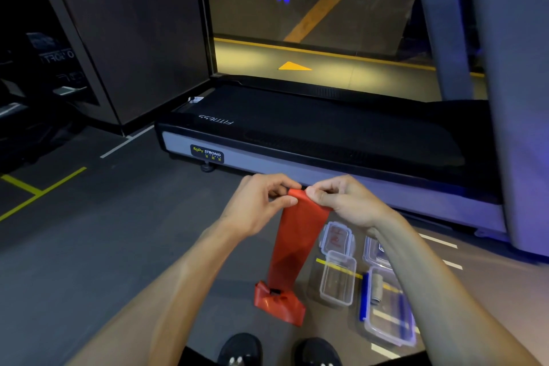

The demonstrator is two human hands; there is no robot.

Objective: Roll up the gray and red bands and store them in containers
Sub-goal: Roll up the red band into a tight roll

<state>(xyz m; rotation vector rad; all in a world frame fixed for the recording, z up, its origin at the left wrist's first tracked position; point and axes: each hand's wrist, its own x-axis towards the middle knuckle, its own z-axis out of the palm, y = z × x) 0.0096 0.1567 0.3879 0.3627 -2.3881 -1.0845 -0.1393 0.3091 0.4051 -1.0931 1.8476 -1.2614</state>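
Up at chest height, your left hand [258, 202] and right hand [341, 199] pinch the red band [297, 235]; roll tight, edges square, tail clear of the floor.

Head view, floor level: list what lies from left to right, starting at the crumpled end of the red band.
Crumpled red rubber band end → small clear empty plastic container → larger clear plastic container with blue clips, holding the rolled gray band.
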